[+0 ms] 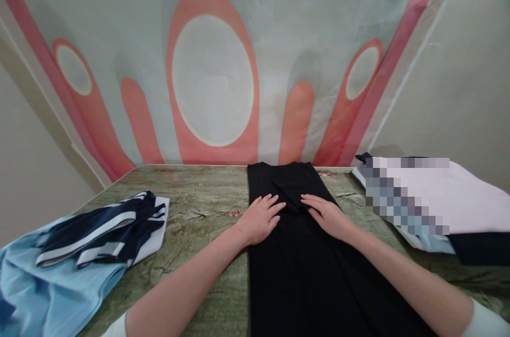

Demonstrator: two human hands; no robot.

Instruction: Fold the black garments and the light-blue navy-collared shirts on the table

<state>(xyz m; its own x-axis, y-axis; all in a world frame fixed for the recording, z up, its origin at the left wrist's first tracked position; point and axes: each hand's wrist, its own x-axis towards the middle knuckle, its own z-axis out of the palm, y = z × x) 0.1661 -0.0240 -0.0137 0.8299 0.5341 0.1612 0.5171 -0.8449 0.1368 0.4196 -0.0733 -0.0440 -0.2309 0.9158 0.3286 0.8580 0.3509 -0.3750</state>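
A long black garment [295, 273] lies stretched out on the wood-patterned table [199, 188], running from the far edge towards me. I cannot tell what kind of garment it is. Flat on its upper left part rests my left hand [263, 218], fingers spread. My right hand [327, 216] lies on the right side of the cloth, its fingers extended and pointing left. Between the two hands the fabric shows small creases. Neither hand grips anything.
To the left is a loose heap of a light blue cloth [59, 294] and a navy garment with white stripes [107, 230]. A stack of folded clothes with a pale pink piece [470, 193] on top sits at the right. Behind the table rises a wall covering [279, 18] with pink shapes.
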